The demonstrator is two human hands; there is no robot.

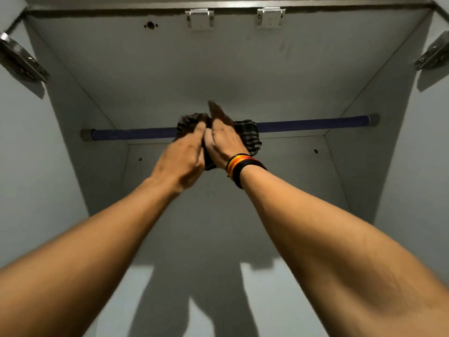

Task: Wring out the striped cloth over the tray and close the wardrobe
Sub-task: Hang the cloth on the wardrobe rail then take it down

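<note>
A person is reaching both bare arms up and away into an open grey wardrobe [218, 69], seen from below. A dark blue rail [136, 134] is running straight across from left to right between the side walls, and the striped cloth [249, 137] is hanging bunched over its middle. The left hand [179, 161] is lying just left of centre, its fingers [196, 132] curling together onto the left bundle of the cloth, which is showing just beyond the fingertips. The right hand [223, 142] is touching the left one, palm pressing against the cloth; its fingers are held straight and close together, pointing up and away past the rail, though motion blur is making it hard to tell whether they are actually gripping the fabric. More cloth is spilling out to the right of this hand and a dark fold is drooping between the two wrists. The cloth's long axis is lying roughly along the rail, left to right. Colourful bracelets [239, 166] are circling the right wrist. Metal hinges [23, 60] are jutting from the left and right edges, and two metal brackets [199, 18] are sitting at the far top edge.
</note>
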